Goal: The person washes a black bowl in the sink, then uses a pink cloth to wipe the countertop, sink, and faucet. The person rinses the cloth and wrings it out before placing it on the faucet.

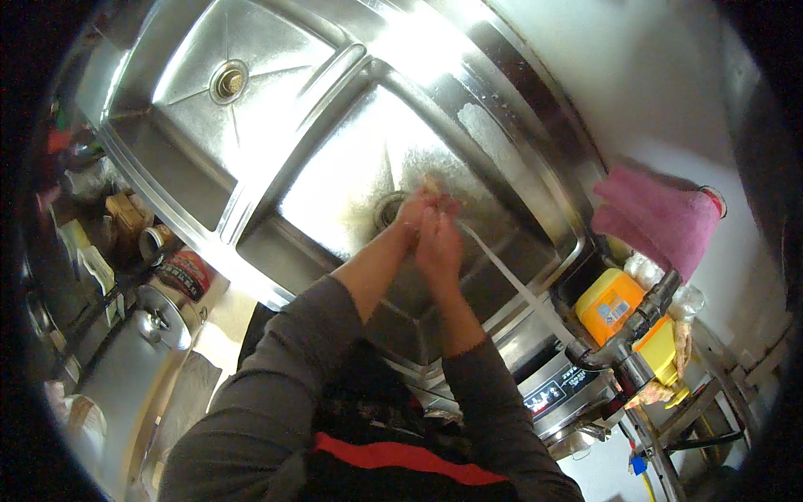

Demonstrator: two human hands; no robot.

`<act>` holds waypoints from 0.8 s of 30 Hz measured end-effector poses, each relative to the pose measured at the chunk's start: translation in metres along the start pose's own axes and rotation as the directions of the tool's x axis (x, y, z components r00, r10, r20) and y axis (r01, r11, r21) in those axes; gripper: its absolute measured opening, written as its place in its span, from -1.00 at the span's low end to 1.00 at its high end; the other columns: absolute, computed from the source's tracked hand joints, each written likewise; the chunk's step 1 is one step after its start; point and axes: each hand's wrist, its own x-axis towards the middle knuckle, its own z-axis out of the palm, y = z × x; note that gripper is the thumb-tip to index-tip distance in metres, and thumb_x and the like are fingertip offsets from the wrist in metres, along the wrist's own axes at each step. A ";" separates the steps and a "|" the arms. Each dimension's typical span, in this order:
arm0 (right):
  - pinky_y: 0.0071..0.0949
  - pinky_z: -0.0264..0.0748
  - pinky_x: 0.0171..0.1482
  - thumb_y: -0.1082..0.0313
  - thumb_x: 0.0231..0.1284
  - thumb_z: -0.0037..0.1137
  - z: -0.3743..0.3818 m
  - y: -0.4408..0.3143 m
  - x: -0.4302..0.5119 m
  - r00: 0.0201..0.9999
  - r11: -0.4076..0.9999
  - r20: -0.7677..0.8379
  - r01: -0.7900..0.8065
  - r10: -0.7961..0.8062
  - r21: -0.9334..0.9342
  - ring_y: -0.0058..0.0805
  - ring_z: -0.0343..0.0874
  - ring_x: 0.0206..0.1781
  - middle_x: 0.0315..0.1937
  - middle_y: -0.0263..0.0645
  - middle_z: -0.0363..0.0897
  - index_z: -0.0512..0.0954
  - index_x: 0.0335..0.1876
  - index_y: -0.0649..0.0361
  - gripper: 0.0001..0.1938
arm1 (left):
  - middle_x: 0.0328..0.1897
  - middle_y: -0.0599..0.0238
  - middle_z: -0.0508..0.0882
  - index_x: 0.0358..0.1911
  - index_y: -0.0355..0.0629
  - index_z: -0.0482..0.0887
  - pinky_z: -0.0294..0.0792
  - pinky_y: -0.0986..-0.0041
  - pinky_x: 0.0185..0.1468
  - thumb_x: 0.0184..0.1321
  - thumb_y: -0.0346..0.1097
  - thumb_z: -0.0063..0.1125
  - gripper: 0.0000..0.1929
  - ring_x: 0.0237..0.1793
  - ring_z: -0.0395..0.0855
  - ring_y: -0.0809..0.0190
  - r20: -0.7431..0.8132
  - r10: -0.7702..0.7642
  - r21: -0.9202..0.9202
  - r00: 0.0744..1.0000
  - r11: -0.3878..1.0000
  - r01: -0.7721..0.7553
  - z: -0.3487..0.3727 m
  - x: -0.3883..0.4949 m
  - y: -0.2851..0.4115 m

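Observation:
My left hand (414, 210) and my right hand (438, 241) are pressed together over the right-hand basin (326, 194) of a stainless steel double sink. Both look wet and are blurred at the fingers. Whether anything small lies between them, I cannot tell. A thin stream of water (511, 276) runs from the dark faucet (618, 354) at the right and meets my hands. Just left of my fingers is the basin's drain (390, 210), partly covered by my left hand.
The left basin (188, 132) has a drain strainer (229, 83). A pink cloth (665, 216) hangs at the right wall, above an orange-and-yellow jug (611, 304) and a yellow bottle (662, 354). To the left, a large labelled can (182, 276) stands near a round metal lid (162, 319).

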 end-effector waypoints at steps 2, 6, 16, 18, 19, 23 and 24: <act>-0.07 0.53 -0.22 0.11 0.42 -0.14 0.003 0.003 0.000 0.962 0.876 0.072 -0.271 0.265 0.399 0.04 0.62 -0.25 -0.28 0.10 0.62 0.49 -0.01 0.30 -0.63 | 0.11 0.15 0.63 0.18 -0.13 0.49 0.52 0.20 0.11 0.37 -0.31 -0.05 -0.67 0.07 0.64 0.10 0.115 -0.177 -0.175 0.977 0.965 0.196 0.000 -0.004 -0.001; -0.12 0.49 -0.20 -0.02 0.43 -0.10 -0.010 -0.018 -0.005 0.982 0.911 -0.055 -0.144 0.179 0.387 -0.05 0.62 -0.25 -0.32 0.08 0.62 0.58 -0.21 0.29 -0.56 | 0.09 0.22 0.62 0.12 -0.11 0.54 0.56 0.28 0.04 0.37 -0.27 0.02 -0.71 0.04 0.63 0.18 0.103 -0.191 -0.199 0.976 0.958 0.209 -0.001 -0.007 0.000; -0.19 0.52 0.12 0.05 0.28 0.14 0.040 0.035 0.038 0.913 0.948 -0.255 -0.305 0.319 0.091 0.04 0.64 0.00 0.07 0.05 0.59 0.36 0.26 0.29 -0.43 | 0.11 0.22 0.64 0.25 -0.15 0.47 0.48 0.37 0.19 0.35 -0.28 0.15 -0.57 0.10 0.62 0.18 0.111 -0.046 0.140 0.993 0.990 0.030 -0.046 0.019 -0.016; -0.19 0.50 0.04 0.10 0.28 0.13 0.064 0.026 0.018 0.985 0.837 -0.028 -0.132 0.173 0.532 -0.07 0.61 -0.10 -0.13 -0.02 0.60 0.46 0.10 0.29 -0.56 | 0.19 0.21 0.58 0.35 -0.15 0.36 0.48 0.37 0.15 0.35 -0.28 0.16 -0.48 0.10 0.60 0.21 0.123 -0.156 0.079 0.980 0.986 0.147 -0.049 0.028 -0.008; -0.19 0.50 0.00 0.13 0.27 0.13 0.072 0.015 0.009 0.986 0.693 0.127 -0.168 0.110 0.701 -0.12 0.59 -0.16 -0.23 -0.06 0.61 0.52 0.01 0.29 -0.62 | 0.20 0.19 0.57 0.37 -0.13 0.33 0.48 0.37 0.15 0.35 -0.26 0.15 -0.46 0.10 0.59 0.20 -0.014 -0.136 0.042 0.991 0.990 0.137 -0.048 0.031 -0.004; -0.22 0.50 -0.05 0.11 0.36 0.02 0.039 -0.006 -0.003 0.884 0.687 0.319 -0.467 0.343 0.557 -0.21 0.62 -0.16 -0.23 0.00 0.63 0.58 -0.09 0.29 -0.66 | 0.14 0.21 0.55 0.36 -0.04 0.35 0.50 0.36 0.11 0.41 -0.20 0.05 -0.52 0.05 0.62 0.22 -0.056 -0.123 -0.017 0.991 0.992 0.122 -0.036 0.019 -0.001; -0.23 0.50 -0.08 0.09 0.38 -0.01 0.026 -0.008 0.008 0.918 0.755 0.195 -0.396 0.346 0.523 -0.21 0.62 -0.18 -0.25 0.01 0.63 0.59 -0.15 0.28 -0.65 | 0.07 0.24 0.56 0.32 -0.06 0.39 0.51 0.36 0.09 0.42 -0.17 0.03 -0.56 0.02 0.63 0.22 0.070 -0.192 -0.087 0.979 0.976 0.197 -0.032 0.011 -0.006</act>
